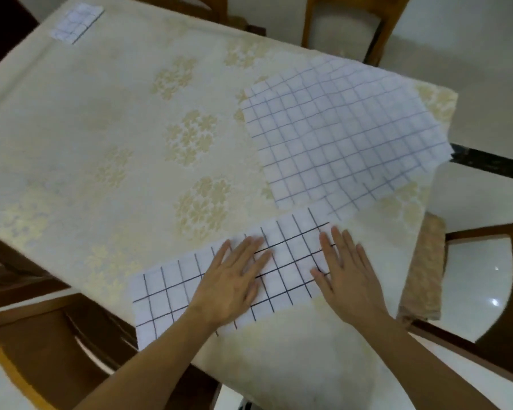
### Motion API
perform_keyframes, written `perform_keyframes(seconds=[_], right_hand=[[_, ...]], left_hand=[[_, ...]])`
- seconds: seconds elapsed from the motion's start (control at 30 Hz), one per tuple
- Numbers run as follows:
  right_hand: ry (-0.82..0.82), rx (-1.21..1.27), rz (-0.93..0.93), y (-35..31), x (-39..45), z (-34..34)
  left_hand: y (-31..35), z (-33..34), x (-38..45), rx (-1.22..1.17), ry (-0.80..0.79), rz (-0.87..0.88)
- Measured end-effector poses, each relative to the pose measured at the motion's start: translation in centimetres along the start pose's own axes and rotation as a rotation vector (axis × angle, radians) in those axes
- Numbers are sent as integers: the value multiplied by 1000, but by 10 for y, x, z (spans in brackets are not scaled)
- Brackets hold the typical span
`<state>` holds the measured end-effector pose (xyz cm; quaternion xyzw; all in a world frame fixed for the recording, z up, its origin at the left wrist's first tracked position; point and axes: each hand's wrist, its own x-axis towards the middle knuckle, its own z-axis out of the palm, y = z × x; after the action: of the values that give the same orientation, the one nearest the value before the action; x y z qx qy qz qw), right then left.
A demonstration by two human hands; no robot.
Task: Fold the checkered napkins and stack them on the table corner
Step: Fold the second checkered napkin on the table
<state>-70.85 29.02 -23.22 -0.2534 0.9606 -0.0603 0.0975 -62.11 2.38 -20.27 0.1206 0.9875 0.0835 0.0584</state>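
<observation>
Both hands flat, grasping nothing: left hand and right hand press the folded napkin. Thin, limp, light cloth; likely slides. Pinch its left end corners to fold.

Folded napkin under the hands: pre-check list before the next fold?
1. Left hand flat on the folded napkin: ok.
2. Right hand flat on its right end: ok.
3. Napkin edges aligned: cannot tell, hands cover them.
4. Napkin fully on the table: not ok, near corner overhangs the edge.
5. Unfolded napkin clear of the fold: ok.
6. Finished stack at the far corner: ok.
</observation>
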Motion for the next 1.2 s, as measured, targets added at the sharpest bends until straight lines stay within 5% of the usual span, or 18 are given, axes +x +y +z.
perform_keyframes(seconds=[0.2,0.47,0.9,1.2], right_hand=[[42,77,215,14,-23,9],[101,133,307,10,-19,16],[210,133,323,3,-9,22],[273,415,286,1,4,17]], left_hand=[[15,8,112,97,-44,436],[23,4,189,176,-45,730],[13,14,202,136,-40,824],[19,-1,198,58,101,953]])
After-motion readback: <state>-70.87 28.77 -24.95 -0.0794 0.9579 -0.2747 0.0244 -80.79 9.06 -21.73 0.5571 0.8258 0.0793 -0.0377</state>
